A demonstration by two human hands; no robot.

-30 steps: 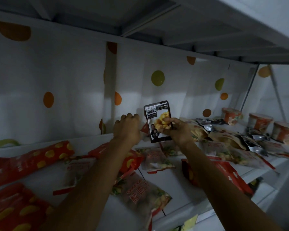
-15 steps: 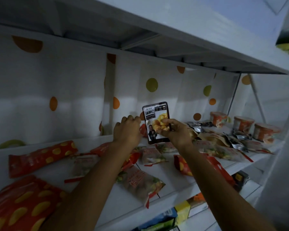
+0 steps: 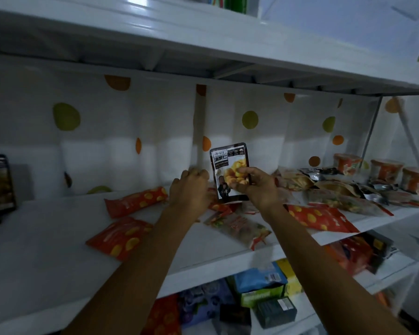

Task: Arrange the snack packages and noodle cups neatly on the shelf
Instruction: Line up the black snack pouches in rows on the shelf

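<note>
While our right hand (image 3: 257, 187) pinches the pouch (image 3: 229, 160) upright, long axis vertical, near the shelf's (image 3: 46, 226) back, our left hand (image 3: 191, 189) sits just left of it, fingers curled; whether they hold anything we cannot tell.

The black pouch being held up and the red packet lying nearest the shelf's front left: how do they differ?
The black pouch is upright in the air, pinched by the right hand. The red packet lies flat on the shelf, untouched.
The black pouch is dark, with a white label and a picture of yellow pieces. The red packet is red with yellow spots.
The black pouch is far back; the red packet is near the front edge.
Both are flat snack bags.
</note>
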